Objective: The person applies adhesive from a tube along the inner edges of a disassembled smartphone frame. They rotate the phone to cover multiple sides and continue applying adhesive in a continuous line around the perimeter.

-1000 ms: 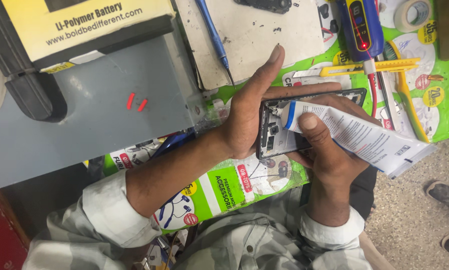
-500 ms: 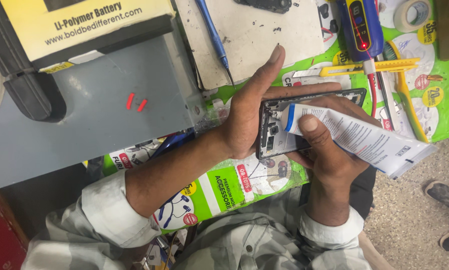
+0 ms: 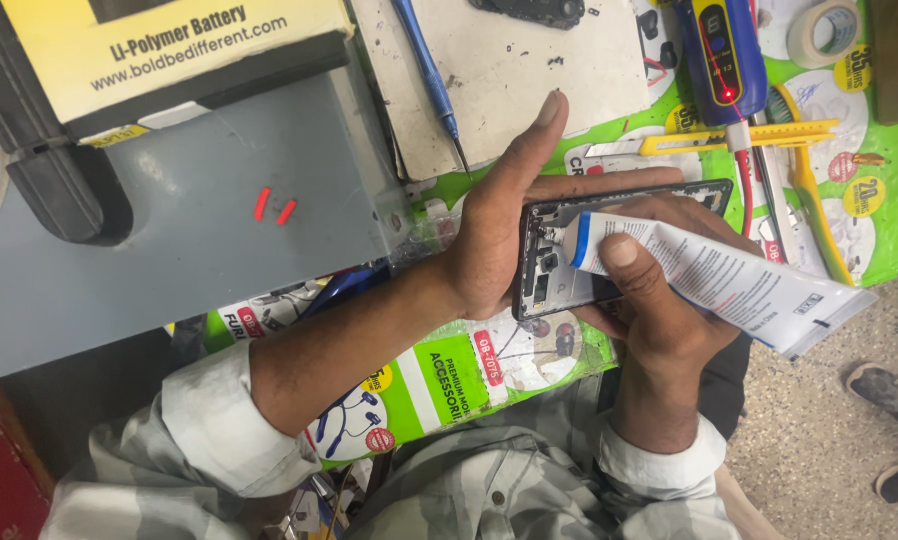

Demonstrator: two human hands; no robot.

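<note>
Your left hand (image 3: 499, 240) is cradling the opened black phone frame (image 3: 589, 265) above the green-covered table (image 3: 869, 200), fingers wrapped behind it. Your right hand (image 3: 659, 320) fingers are gripping the white, blue-necked glue tube (image 3: 729, 280), nozzle touching the frame's upper left corner.

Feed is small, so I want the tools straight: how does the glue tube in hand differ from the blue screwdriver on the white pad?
The glue tube is white, wide and flattened; the blue screwdriver is thin and rod-like. The tube is gripped by the right hand, its blue-collared nozzle against the opened phone that the left hand holds; the screwdriver lies untouched on the white pad. Both carry blue and lie slanted.
</note>
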